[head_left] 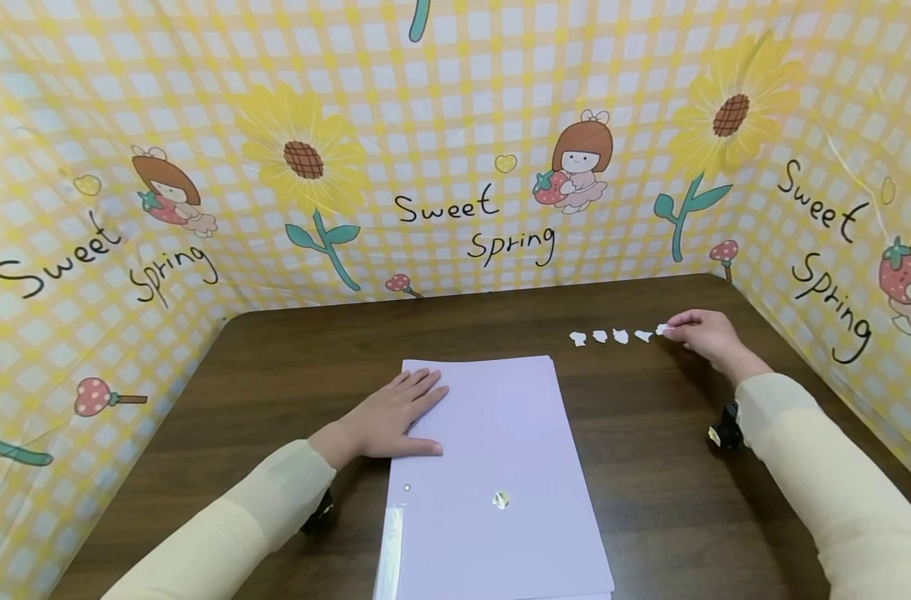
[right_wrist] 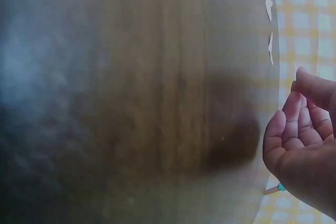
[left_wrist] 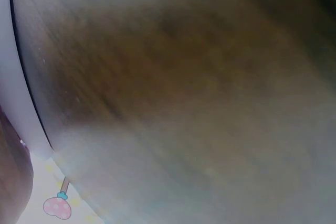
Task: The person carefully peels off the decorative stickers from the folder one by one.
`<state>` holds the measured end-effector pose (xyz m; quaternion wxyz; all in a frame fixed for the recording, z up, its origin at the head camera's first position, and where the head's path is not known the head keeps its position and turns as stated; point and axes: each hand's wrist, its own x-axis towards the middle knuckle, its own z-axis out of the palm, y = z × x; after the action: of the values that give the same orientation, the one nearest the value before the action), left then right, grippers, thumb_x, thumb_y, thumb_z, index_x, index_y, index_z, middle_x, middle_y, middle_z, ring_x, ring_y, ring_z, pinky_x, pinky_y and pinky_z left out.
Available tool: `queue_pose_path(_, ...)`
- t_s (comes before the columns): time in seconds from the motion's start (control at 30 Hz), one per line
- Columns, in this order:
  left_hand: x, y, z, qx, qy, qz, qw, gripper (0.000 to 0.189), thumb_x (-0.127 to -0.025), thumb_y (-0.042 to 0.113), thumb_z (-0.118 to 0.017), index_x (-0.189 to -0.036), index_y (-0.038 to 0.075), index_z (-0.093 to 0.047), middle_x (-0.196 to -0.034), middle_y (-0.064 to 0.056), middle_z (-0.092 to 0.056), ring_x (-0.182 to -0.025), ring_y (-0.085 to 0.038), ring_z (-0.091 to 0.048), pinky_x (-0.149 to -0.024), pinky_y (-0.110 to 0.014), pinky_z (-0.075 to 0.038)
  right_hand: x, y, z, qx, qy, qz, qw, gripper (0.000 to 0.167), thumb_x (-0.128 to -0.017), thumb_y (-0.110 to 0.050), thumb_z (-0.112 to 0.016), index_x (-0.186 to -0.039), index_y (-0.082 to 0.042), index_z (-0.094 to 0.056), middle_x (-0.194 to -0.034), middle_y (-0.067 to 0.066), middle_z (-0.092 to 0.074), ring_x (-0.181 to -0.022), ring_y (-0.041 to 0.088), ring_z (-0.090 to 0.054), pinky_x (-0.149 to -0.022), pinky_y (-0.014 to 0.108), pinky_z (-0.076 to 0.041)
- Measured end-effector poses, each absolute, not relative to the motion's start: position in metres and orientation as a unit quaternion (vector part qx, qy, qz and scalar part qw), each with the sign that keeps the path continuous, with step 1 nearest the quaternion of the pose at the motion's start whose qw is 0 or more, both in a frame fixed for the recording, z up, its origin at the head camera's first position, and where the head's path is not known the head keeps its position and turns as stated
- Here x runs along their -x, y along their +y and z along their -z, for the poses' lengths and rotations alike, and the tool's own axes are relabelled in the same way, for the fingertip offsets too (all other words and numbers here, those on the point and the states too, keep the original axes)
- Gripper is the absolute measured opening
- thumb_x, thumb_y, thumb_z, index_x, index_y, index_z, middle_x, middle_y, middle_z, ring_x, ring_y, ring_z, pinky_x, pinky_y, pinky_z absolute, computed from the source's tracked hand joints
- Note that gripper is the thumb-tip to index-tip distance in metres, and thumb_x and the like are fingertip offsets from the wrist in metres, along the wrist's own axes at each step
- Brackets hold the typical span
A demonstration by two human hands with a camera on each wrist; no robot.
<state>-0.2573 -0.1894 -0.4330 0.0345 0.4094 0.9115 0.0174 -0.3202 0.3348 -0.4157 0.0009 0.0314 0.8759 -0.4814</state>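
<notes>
My left hand (head_left: 395,412) lies flat with fingers spread on the left edge of a lilac folder (head_left: 493,433), which has a clear strip and a shiny round spot. Only a sliver of that hand shows in the left wrist view, beside the folder's pale edge (left_wrist: 16,72). At the far right, my right hand (head_left: 706,337) pinches a small white torn paper scrap (head_left: 661,330) between thumb and fingertips, at the end of a row of similar scraps (head_left: 620,336). In the right wrist view the thumb and index fingertip of the right hand (right_wrist: 304,129) meet; the scrap is hidden there.
The dark wooden table (head_left: 290,367) has rounded back corners. A yellow checked cloth (head_left: 440,125) with flowers and lettering hangs behind and along both sides. Both wrists carry a small black camera (head_left: 725,429).
</notes>
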Motion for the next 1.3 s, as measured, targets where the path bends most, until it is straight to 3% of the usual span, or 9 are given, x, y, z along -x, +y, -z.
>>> queue_pose_path(0.2,0.257,-0.189,0.434,-0.409,0.912,-0.019,0.037,0.097,-0.086,0.079,-0.037,-0.156,0.013,-0.023,-0.161,-0.013,-0.014,-0.147,-0.029,-0.008,-0.116,-0.048,-0.007,0.324,0.341,0.418,-0.038,0.895,0.445,-0.003,0.036,-0.093,-0.02,-0.067,-0.112,0.009,-0.059,-0.107,0.016,-0.057,-0.086,0.023,-0.048,-0.069,0.03,-0.042)
queue_pose_path(0.4,0.256,-0.189,0.434,-0.407,0.913,-0.019,0.037,0.096,-0.086,0.078,-0.039,-0.155,0.013,-0.024,-0.161,-0.013,-0.015,-0.147,-0.029,-0.009,-0.116,-0.049,-0.008,0.324,0.342,0.417,-0.03,0.901,0.433,-0.002,0.036,-0.092,-0.017,-0.066,-0.111,0.012,-0.058,-0.111,0.023,-0.056,-0.089,0.026,-0.047,-0.071,0.031,-0.04)
queue_pose_path(0.9,0.256,-0.188,0.433,-0.407,0.913,-0.012,0.039,0.097,-0.086,0.08,-0.036,-0.156,0.014,-0.023,-0.161,-0.012,-0.014,-0.147,-0.029,-0.008,-0.116,-0.048,-0.008,0.328,0.344,0.421,-0.012,0.906,0.424,0.006,0.028,-0.091,-0.009,-0.065,-0.109,0.012,-0.058,-0.096,0.015,-0.063,-0.086,0.025,-0.05,-0.074,0.034,-0.04)
queue_pose_path(1.3,0.256,-0.188,0.431,-0.409,0.912,-0.013,0.036,0.097,-0.086,0.079,-0.036,-0.155,0.012,-0.024,-0.16,-0.014,-0.015,-0.147,-0.03,-0.009,-0.116,-0.048,-0.007,0.332,0.346,0.428,-0.011,0.919,0.394,-0.008,0.026,-0.092,-0.011,-0.065,-0.108,0.009,-0.061,-0.096,0.017,-0.065,-0.084,0.026,-0.052,-0.073,0.034,-0.041)
